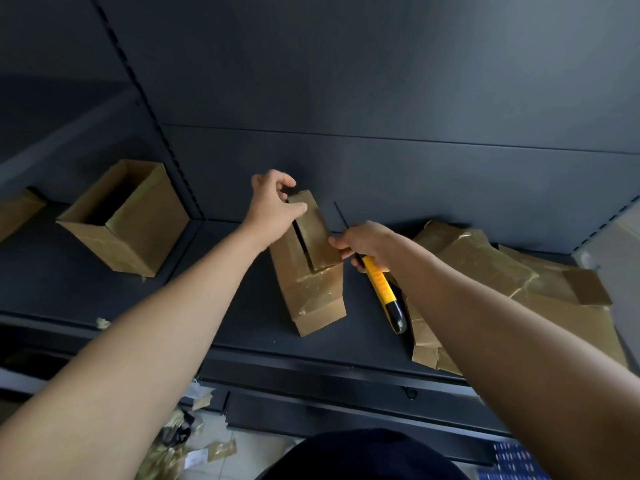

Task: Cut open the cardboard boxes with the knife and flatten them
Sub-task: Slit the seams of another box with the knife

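At the far left edge of the dark shelf point(104, 296) we see part of 1 cardboard box point(17, 211). Next to it an open box point(138, 230) stands tilted, its mouth facing up and toward us, well apart from both hands. Further right we find the left hand point(273, 202) at the far end of the middle box point(311, 292), which lies lengthwise on the shelf between the 2 forearms. Its fingers curl over the far edge of the raised flap point(313, 230) and the thumb lies along the flap's left edge, so the hand grips the flap. A dark slit runs beside the flap where the top has parted. Just right of the flap, the right hand point(369, 242) touches the flap's near right edge with its fingertips while its other fingers wrap the yellow and black knife point(382, 289). The handle points back toward us, and the thin blade point(341, 216) sticks out beyond the hand toward the back panel point(415, 98). To the right of that hand we see a pile of flattened cardboard point(485, 268) lying on the shelf, partly hidden behind the right forearm
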Motion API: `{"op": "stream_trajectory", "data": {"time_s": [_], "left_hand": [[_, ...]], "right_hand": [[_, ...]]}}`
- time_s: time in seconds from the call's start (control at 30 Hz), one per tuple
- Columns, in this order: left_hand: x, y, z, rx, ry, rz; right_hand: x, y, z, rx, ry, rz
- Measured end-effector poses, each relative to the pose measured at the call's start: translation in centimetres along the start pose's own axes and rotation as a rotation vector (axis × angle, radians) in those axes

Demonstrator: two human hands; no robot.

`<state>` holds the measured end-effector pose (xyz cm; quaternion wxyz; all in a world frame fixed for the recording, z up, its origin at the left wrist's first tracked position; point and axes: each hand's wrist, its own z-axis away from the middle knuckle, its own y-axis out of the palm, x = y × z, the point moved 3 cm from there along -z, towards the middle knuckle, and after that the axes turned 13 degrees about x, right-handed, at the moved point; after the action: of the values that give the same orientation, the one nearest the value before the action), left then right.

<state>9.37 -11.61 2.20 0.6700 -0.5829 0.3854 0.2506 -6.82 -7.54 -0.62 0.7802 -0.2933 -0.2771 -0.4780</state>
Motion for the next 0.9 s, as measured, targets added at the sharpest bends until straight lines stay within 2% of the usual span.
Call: {"op": "stream_trajectory", "data": {"time_s": [0.07,0.13,0.2,0.3,0.43,0.57,0.63,0.77,0.9], "left_hand": [[0.1,-0.1,-0.5,-0.019,-0.208,-0.138],[-0.2,0.5,-0.3,0.006,-0.358,-0.433],[-0.6,1.5,0.2,0.051,-0.437,-0.671],[-0.4,1.9,0.8,0.084,-0.498,-0.795],[-0.4,1.2,1.1,0.205,-0.507,-0.850],[-0.9,1.1,1.2,0.288,-0.373,-0.887],[-0.5,1.0,1.2,0.296,-0.364,-0.809],[0.3,0.3,1.7,0.362,-0.457,-0.667],[0.7,-0.3,2.5,0.472,-0.378,-0.621]], "right_hand": [[-0.2,0.9,-0.1,0.069,0.022,-0.004],[-0.5,1.7,-0.5,0.135,0.035,-0.007],[-1.0,2.1,-0.9,0.162,0.030,-0.042],[-1.6,1.5,-0.9,0.098,0.026,-0.079],[-2.1,-0.8,-1.4,-0.029,-0.010,-0.125],[-1.2,-1.7,-1.5,-0.091,-0.117,-0.105],[-0.7,-1.9,-1.0,-0.087,-0.174,-0.069],[-0.1,-2.2,0.1,0.000,-0.220,0.119],[0.4,-2.3,0.7,-0.018,-0.198,0.246]]}}
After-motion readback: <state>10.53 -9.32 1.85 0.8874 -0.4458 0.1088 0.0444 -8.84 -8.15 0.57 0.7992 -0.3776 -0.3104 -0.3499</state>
